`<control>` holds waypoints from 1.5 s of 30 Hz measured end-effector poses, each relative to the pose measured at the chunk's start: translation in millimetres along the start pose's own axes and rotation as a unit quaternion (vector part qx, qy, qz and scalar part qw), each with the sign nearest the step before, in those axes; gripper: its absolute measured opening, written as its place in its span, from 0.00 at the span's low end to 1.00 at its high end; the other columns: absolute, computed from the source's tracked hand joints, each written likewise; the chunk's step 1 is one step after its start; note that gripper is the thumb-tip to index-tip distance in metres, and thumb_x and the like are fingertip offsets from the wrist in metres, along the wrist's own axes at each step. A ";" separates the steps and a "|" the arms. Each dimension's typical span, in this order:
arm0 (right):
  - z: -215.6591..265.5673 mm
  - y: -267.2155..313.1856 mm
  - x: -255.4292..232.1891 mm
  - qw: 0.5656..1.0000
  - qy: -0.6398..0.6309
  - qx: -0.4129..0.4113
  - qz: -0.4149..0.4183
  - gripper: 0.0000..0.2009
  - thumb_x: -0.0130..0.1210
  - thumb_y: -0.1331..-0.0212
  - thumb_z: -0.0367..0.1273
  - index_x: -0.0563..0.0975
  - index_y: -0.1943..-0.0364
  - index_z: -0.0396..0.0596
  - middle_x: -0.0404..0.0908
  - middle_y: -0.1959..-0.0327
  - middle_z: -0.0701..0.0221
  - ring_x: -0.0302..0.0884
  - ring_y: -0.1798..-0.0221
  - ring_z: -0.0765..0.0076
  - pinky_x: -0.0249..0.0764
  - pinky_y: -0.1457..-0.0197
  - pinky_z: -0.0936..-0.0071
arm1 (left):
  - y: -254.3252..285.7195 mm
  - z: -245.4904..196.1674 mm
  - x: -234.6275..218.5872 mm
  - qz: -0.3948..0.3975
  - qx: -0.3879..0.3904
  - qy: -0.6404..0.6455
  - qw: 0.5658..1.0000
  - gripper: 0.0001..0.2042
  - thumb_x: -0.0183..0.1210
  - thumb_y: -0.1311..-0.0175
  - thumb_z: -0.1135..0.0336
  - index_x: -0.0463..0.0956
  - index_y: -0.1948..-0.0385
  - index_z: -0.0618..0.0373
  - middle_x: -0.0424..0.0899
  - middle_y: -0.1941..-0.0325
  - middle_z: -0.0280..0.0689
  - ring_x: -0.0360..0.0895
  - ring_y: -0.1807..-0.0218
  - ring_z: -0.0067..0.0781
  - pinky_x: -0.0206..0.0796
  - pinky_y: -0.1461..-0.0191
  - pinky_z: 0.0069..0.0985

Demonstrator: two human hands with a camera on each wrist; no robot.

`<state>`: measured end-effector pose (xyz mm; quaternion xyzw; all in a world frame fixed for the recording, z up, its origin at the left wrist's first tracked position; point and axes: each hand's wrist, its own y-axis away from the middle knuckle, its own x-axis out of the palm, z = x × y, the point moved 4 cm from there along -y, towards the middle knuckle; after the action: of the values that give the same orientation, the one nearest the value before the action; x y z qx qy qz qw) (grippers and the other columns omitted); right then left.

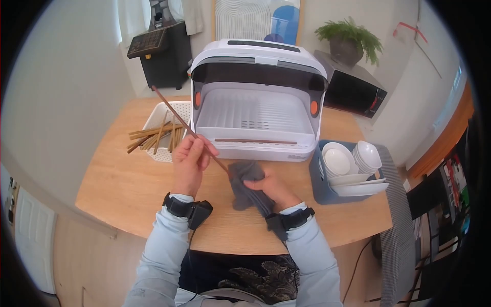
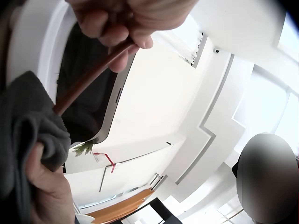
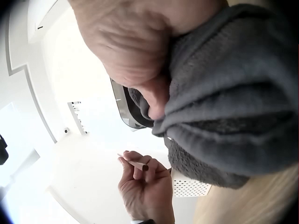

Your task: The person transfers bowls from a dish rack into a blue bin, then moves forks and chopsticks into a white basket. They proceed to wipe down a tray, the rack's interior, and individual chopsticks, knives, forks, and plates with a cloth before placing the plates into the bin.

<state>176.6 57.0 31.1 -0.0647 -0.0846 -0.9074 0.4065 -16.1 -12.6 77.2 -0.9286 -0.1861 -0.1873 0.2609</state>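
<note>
My left hand [image 1: 192, 158] pinches a long brown chopstick [image 1: 171, 109] between thumb and fingers, its far end slanting up to the left. The chopstick's lower end meets the edge of a dark grey cloth [image 1: 246, 190]. My right hand [image 1: 273, 188] grips that bunched cloth, thumb on top, low over the table. In the left wrist view the chopstick [image 2: 86, 84] runs down to the cloth [image 2: 28, 112]. The right wrist view shows the cloth [image 3: 229, 107] folded thickly under the right hand, with the left hand [image 3: 147, 193] beyond it.
A white countertop dish cabinet [image 1: 302, 152] stands with its lid up; another brown chopstick [image 1: 255, 140] lies along its front. To its left, a white perforated basket [image 1: 164, 155] holds several wooden chopsticks [image 1: 146, 135]. A blue-grey basket [image 1: 318, 185] at right holds white bowls [image 1: 337, 161] and plates.
</note>
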 end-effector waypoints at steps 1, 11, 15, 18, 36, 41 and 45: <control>1.0 -3.1 -7.0 0.997 -0.044 -0.037 -0.047 0.13 0.62 0.42 0.30 0.79 0.55 0.36 0.82 0.62 0.70 0.79 0.60 0.73 0.75 0.54 0.74 | -0.6 -0.3 -1.3 0.000 -0.019 -0.025 1.000 0.09 0.51 0.29 0.66 0.76 0.65 0.62 0.80 0.75 0.36 0.60 0.81 0.13 0.50 0.77 0.12; 8.1 -6.0 -9.2 0.955 -0.232 -0.154 -0.101 0.11 0.59 0.37 0.31 0.77 0.54 0.41 0.81 0.58 0.72 0.77 0.55 0.74 0.72 0.48 0.75 | 29.6 39.5 42.4 0.158 -0.130 -0.273 0.940 0.05 0.56 0.34 0.72 0.80 0.66 0.64 0.75 0.77 0.27 0.70 0.74 0.13 0.61 0.71 0.15; 2.1 -7.2 -14.9 0.953 -0.221 -0.162 -0.131 0.10 0.62 0.41 0.29 0.77 0.57 0.43 0.80 0.60 0.74 0.76 0.56 0.75 0.71 0.50 0.75 | 30.7 46.9 41.9 0.195 -0.150 -0.270 0.931 0.06 0.56 0.33 0.71 0.80 0.66 0.64 0.73 0.79 0.27 0.67 0.76 0.13 0.58 0.74 0.17; 2.0 -7.6 -27.9 0.939 -0.237 -0.184 -0.166 0.10 0.61 0.41 0.28 0.77 0.57 0.43 0.80 0.60 0.74 0.76 0.55 0.74 0.71 0.50 0.75 | 33.6 33.1 51.5 0.245 -0.195 -0.321 0.894 0.09 0.54 0.31 0.68 0.80 0.68 0.64 0.70 0.81 0.26 0.64 0.77 0.13 0.55 0.75 0.17; 33.6 11.8 -82.0 0.856 -0.346 -0.314 -0.220 0.15 0.58 0.38 0.29 0.73 0.48 0.47 0.77 0.51 0.70 0.74 0.48 0.67 0.70 0.40 0.65 | 17.5 36.7 13.4 0.107 -0.025 -0.372 0.922 0.06 0.70 0.51 0.73 0.80 0.76 0.59 0.71 0.78 0.28 0.64 0.73 0.19 0.55 0.69 0.20; 14.5 -3.0 -67.3 0.879 -0.319 -0.288 -0.204 0.15 0.58 0.37 0.29 0.72 0.47 0.46 0.77 0.51 0.71 0.73 0.47 0.67 0.69 0.39 0.65 | 20.3 26.2 21.2 0.079 0.027 -0.390 0.917 0.11 0.71 0.56 0.76 0.74 0.83 0.59 0.68 0.77 0.30 0.63 0.72 0.21 0.56 0.68 0.21; 16.7 -0.9 -57.5 0.876 -0.349 -0.275 -0.187 0.15 0.57 0.36 0.31 0.72 0.46 0.45 0.76 0.49 0.71 0.73 0.46 0.66 0.69 0.39 0.65 | 21.0 23.8 23.0 0.053 0.045 -0.388 0.919 0.14 0.71 0.56 0.77 0.70 0.85 0.59 0.66 0.78 0.30 0.62 0.73 0.22 0.56 0.69 0.22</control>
<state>214.8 102.9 36.6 -0.4691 0.0215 -0.8718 0.1394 19.0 -10.4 59.9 -0.9241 -0.2314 0.2107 0.2194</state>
